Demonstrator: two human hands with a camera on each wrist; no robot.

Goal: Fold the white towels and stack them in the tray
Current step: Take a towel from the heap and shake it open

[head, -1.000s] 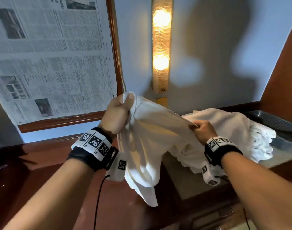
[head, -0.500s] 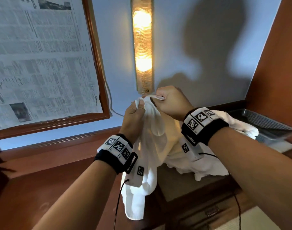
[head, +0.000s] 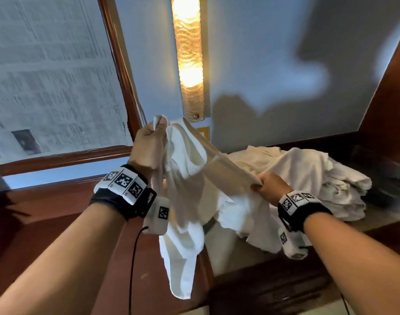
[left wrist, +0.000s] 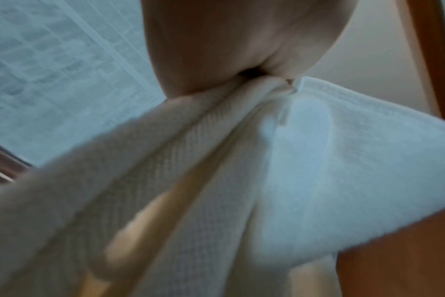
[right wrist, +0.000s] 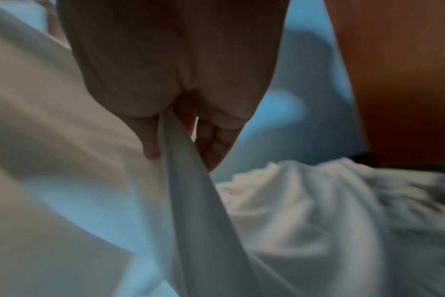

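White cloth towel [head: 185,178] held up over the dark reddish wooden worktop [head: 58,223], stretched between both hands. Left hand [head: 149,146] raised, thumb and fingers pinching a bunched corner. Right hand [head: 269,185] lower, pinching the taut hem. Loose end hanging down past the worktop's front edge. Heap of crumpled white towels [head: 308,178] just behind the right hand. Dark tray [head: 394,171] at far right, beside the heap. Lit amber wall lamp [head: 190,53] above.
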